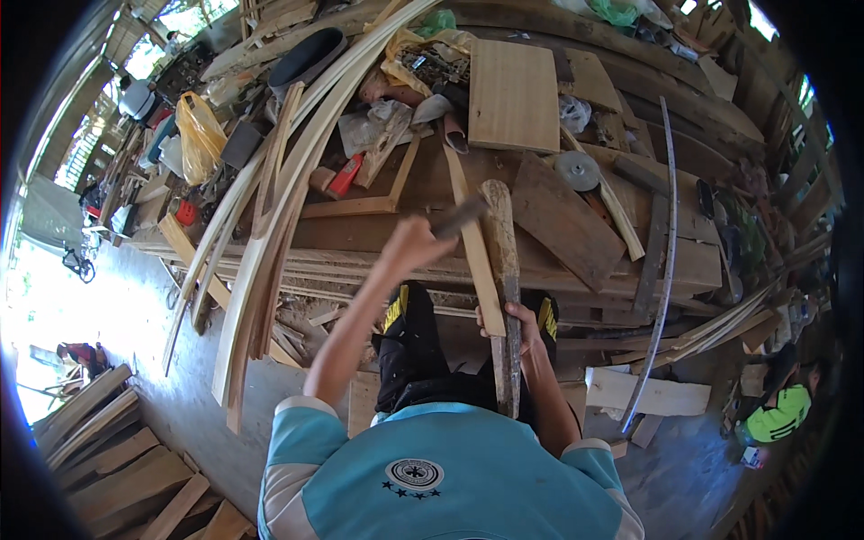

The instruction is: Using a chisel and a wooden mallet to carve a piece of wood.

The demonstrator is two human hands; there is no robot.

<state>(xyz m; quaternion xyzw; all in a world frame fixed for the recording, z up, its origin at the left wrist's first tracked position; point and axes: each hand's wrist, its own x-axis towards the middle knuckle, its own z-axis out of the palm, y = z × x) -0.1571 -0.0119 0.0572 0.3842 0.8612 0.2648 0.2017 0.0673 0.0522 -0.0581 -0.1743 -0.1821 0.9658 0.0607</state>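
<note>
My left hand (418, 245) is closed around a dark, bar-shaped tool (459, 219), smeared by motion, its far end crossing the pale strip. My right hand (517, 324) wraps the lower end of a pale wooden strip (473, 247), its fingertips showing on the strip's left edge. Beside the strip, a rough, weathered wooden post (502, 238) slants down between my knees and passes by the same hand; whether the fingers grip it too I cannot tell. The upper ends of both pieces reach over the workbench (360, 236).
Long thin wooden strips (270, 216) hang over the bench's left side. A pale board (513, 94), a brown plank (567, 220), a clear disc (577, 170) and a red tool (345, 175) lie on the bench. A long curved strip (667, 225) stands right. Another person (778, 409) is at far right.
</note>
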